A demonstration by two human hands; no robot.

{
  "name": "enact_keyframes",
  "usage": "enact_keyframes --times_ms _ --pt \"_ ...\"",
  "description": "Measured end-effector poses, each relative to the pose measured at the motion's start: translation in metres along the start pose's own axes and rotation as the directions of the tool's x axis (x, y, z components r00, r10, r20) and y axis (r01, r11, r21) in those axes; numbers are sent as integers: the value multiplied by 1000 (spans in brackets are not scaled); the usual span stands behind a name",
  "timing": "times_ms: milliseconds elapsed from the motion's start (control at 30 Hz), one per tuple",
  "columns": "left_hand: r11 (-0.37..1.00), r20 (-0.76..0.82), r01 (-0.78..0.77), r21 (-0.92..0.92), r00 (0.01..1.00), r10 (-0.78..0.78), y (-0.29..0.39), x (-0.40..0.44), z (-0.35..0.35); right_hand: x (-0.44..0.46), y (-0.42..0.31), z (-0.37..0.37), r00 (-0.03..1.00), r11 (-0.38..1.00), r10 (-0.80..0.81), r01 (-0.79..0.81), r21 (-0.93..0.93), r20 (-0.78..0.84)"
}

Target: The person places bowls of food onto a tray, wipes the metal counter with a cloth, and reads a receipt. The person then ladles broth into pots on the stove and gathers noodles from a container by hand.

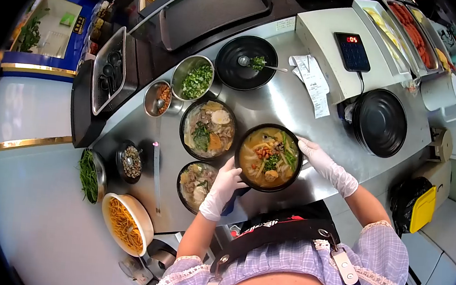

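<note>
Both of my gloved hands grip a black bowl of noodle soup (255,166) by opposite sides of its rim. My left hand (226,188) has its fingers closed on the lower left edge, and my right hand (321,161) holds the right edge. Noodles, peanuts, chopped scallions and greens show in the broth. Just left of it, a second bowl (210,130) holds meat, greens and a pale round slice. A third bowl (194,185) of similar food sits below that one, partly behind my left hand.
Steel containers of chopped scallions (195,80) and peanuts (158,98) stand behind the bowls. A black plate (234,72) bears a spoon with scallions. Receipts (311,84) lie right of it. Stacked black bowls (380,123) stand at right. A white bowl (147,219) of orange strips sits front left.
</note>
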State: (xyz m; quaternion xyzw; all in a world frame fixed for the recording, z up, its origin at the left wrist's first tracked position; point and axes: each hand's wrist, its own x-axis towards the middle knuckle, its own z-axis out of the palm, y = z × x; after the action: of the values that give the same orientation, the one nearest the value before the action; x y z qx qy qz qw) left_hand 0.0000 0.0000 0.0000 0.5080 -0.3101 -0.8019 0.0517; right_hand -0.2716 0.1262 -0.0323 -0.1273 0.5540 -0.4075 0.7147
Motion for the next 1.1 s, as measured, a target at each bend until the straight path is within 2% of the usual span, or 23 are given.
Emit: enact_keyframes --times_ms 67,100,200,233,300,367,433,467,567,700,733,767,867,900,1000,1033,1100 --pt "999 -12 -7 32 1000 7 8 -13 5 2 6 -1 981 980 -195 195 -26 2" --pt "1000 31 -24 -8 999 24 11 0 17 -5 -10 -15 981 978 -193 191 -81 -24" --pt "996 68 -88 12 994 87 41 -24 21 -30 -57 9 992 987 -123 119 -109 -31" --pt "995 107 -98 20 990 95 53 -28 22 -30 -66 11 991 982 -135 130 -134 -25" --pt "994 135 -107 0 985 106 75 -33 23 -27 -85 13 953 953 -302 302 -21 27" --pt "986 173 -165 13 972 160 103 -35 22 -30 -118 18 959 953 -281 282 -111 18" --pt "978 207 -206 14 958 199 137 -35 20 -28 -156 28 967 963 -245 250 -98 62" --pt "975 196 -223 1 956 218 156 -37 22 -13 -165 24 950 944 -298 308 -117 98" --pt "967 208 -253 -2 946 248 211 -35 23 14 -215 35 960 961 -272 275 -29 71" --pt "941 175 -338 8 927 331 275 -4 6 51 -284 59 932 938 -342 346 -15 122" --pt "932 152 -357 54 926 346 291 -1 6 63 -299 58 929 916 -338 361 -175 150" --pt "922 114 -373 99 925 362 306 12 -1 89 -308 55 921 910 -370 385 -153 122" --pt "914 106 -391 108 919 381 349 42 -21 136 -346 58 921 919 -349 372 -127 172" --pt "909 88 -398 125 917 390 362 51 -26 147 -357 65 926 915 -358 373 -154 121" --pt "910 -3 -399 116 916 402 396 78 -42 195 -386 67 922 913 -349 375 -161 170" --pt "890 47 -416 186 909 415 407 93 -55 210 -394 69 928 915 -347 367 -167 136" --pt "912 -12 -380 154 922 387 424 117 -71 233 -406 74 927 909 -356 373 -187 120"
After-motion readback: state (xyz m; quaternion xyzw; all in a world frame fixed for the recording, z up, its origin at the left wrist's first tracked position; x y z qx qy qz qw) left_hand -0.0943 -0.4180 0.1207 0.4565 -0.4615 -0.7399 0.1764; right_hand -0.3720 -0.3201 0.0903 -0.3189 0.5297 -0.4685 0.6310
